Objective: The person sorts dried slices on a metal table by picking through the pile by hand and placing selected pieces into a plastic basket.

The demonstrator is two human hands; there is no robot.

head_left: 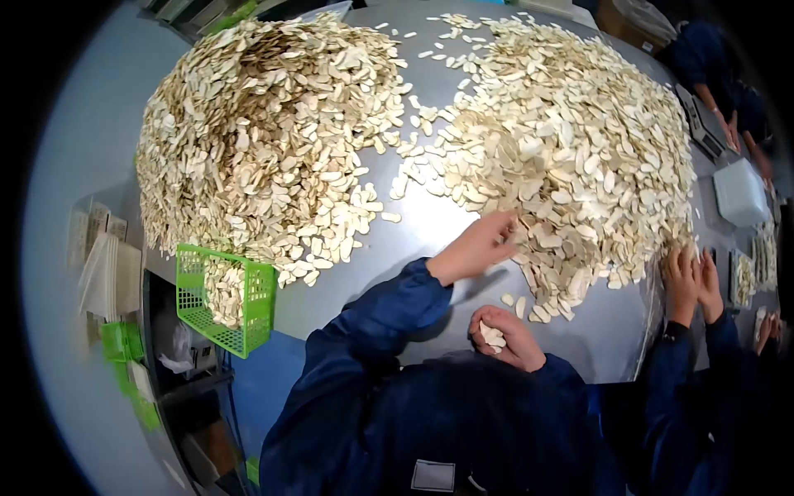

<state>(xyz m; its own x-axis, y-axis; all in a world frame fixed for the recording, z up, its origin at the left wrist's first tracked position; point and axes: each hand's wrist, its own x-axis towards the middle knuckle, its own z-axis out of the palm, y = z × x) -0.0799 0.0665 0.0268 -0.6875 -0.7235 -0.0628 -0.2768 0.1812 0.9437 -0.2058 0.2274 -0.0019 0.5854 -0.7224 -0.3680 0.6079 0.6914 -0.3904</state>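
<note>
Off-white, flat, oval slices form a large right pile [579, 157] on the grey metal table [380, 289]. At its near edge, my left hand [480, 245] touches the slices with curled fingers, a gap showing between thumb and forefinger; nothing is visible held in it. Closer to my body, my right hand [514, 337] is palm up, its fingers wrapped round a few pale slices [493, 337]. A few loose slices [519, 307] lie between that hand and the pile.
A second, taller pile [273, 140] covers the table's left side. Beside its near edge, a green basket [260, 307] holds slices. On the right are a co-worker's hands [693, 281], a white container [741, 193] and a scale [701, 124]. More people stand beyond.
</note>
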